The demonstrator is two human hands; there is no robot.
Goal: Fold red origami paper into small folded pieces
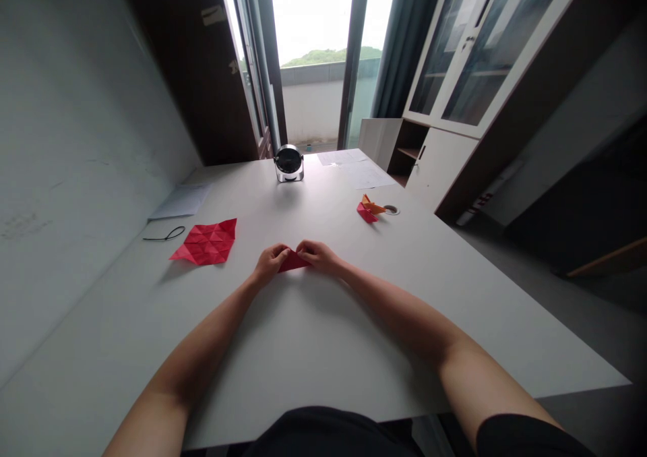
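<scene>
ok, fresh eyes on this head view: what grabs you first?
Likely the creased red sheet, spread out on the left of the white table. Next, front and centre, the left hand and right hand hold a folded red paper. Farther back on the right sit an orange folded piece and a red folded piece, close together.

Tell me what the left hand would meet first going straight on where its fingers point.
Probably the right hand, facing the left hand across the red paper; whether their depths match exactly is unclear.
</scene>
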